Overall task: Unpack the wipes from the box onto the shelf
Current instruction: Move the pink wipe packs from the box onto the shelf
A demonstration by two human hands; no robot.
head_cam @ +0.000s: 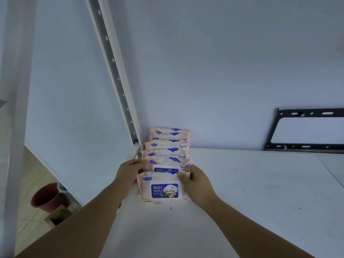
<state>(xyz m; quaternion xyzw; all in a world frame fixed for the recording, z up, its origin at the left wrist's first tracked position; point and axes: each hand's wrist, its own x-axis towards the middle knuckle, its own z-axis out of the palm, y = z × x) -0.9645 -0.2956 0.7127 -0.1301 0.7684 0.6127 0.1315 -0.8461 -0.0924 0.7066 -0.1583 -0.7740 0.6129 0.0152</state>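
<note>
Head view. A slotted metal post (115,71) is seen at the back left. A black bracket (305,129) is leant on the wall (223,62) at right, and a red bucket (49,197) is on the floor. The wipes (167,146) are stood on edge in a row on the scuffed white shelf (251,183), by the post. The front pack (163,189) is soft pink film with a rigid blue-and-white lid. Its top right corner is pinched by the right hand (195,181). The left hand (128,172) is laid against the row's left ends; its grasp cannot be told.

Open white shelf (242,183) surface runs right of the wipes packs (167,151). A slotted upright post (115,71) crowds their left, the wall (223,81) closes behind, and a black bracket (305,131) stands far right.
</note>
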